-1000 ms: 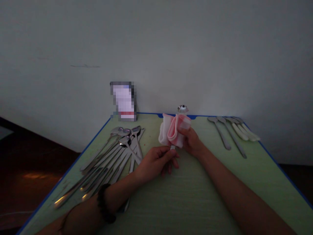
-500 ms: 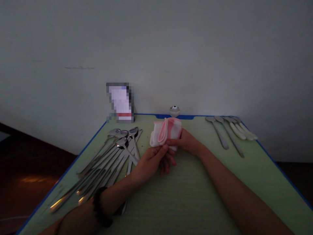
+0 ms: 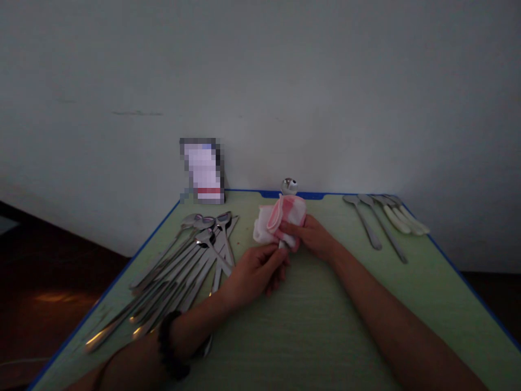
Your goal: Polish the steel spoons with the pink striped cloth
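My left hand (image 3: pixel 258 271) pinches the handle end of a spoon (image 3: pixel 289 186), whose shiny bowl points away from me. Around the spoon's handle, a folded pink and white cloth (image 3: pixel 293 209) is gripped by my right hand (image 3: pixel 311 237). The cloth hides most of the handle between the bowl and my left fingers. Left of my left hand lies a fanned pile of metal spoons and other long cutlery (image 3: pixel 191 271), bowls toward the far side.
On the right of the green table (image 3: pixel 325 326) lie grey metal spoons (image 3: pixel 366 222) and several pieces with pale handles (image 3: pixel 401 217). A blurred phone (image 3: pixel 204 171) leans against the wall (image 3: pixel 260 81) at the back left. Blue edging borders the tabletop.
The cloth has shifted slightly right and turned in my right hand. The spoon's bowl has rotated a little, and the handle's end now shows at my left fingers.
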Demonstrator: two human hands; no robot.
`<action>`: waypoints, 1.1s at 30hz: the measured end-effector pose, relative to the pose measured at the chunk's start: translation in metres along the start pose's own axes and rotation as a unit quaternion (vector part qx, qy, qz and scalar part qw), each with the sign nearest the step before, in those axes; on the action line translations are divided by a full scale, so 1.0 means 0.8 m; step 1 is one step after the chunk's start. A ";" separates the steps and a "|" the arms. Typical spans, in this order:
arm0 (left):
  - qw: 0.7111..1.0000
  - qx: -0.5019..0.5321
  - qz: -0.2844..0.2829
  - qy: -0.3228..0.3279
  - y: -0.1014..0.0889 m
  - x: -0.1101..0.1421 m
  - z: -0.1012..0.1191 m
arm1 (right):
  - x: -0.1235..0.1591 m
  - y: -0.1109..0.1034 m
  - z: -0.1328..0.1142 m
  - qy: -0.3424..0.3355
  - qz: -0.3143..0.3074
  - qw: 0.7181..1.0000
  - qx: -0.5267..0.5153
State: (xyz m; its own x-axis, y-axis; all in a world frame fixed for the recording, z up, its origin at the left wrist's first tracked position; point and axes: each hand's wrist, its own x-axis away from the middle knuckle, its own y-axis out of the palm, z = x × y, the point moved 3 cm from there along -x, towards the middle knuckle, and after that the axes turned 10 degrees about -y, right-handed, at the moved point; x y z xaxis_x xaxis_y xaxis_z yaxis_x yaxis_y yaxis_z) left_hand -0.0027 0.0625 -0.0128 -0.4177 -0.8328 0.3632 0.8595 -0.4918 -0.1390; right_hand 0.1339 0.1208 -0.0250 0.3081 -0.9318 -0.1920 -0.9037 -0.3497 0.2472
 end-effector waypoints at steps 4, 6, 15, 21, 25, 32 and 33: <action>0.991 -0.127 -0.007 0.028 0.007 0.010 0.007 | -0.008 -0.010 0.011 -0.006 0.116 0.984 -0.131; 0.986 -0.164 -0.005 0.040 0.008 0.012 0.009 | -0.011 -0.012 0.011 -0.013 0.144 0.973 -0.178; 0.973 -0.221 -0.030 0.052 0.010 0.013 0.007 | -0.020 -0.021 0.009 -0.034 0.253 0.937 -0.240; 0.991 -0.123 -0.028 0.043 0.011 0.014 0.010 | -0.014 -0.021 0.009 -0.024 0.240 0.951 -0.192; 0.997 -0.071 0.004 0.014 0.008 0.010 0.008 | -0.011 -0.016 0.007 -0.029 0.227 0.962 -0.147; 0.993 -0.113 0.002 0.032 0.003 0.004 0.002 | -0.015 -0.019 0.016 -0.074 0.247 0.960 -0.107; 0.993 -0.115 -0.001 0.033 0.003 0.004 0.002 | -0.016 -0.019 0.017 -0.082 0.241 0.962 -0.101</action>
State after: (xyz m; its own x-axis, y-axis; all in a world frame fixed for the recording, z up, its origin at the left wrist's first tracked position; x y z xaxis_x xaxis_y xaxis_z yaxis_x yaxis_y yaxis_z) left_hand -0.0017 0.0591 -0.0108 -0.4438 -0.8431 0.3037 0.7718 -0.5318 -0.3486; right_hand 0.1399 0.1394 -0.0392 -0.1991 -0.9681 -0.1518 -0.8483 0.0927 0.5213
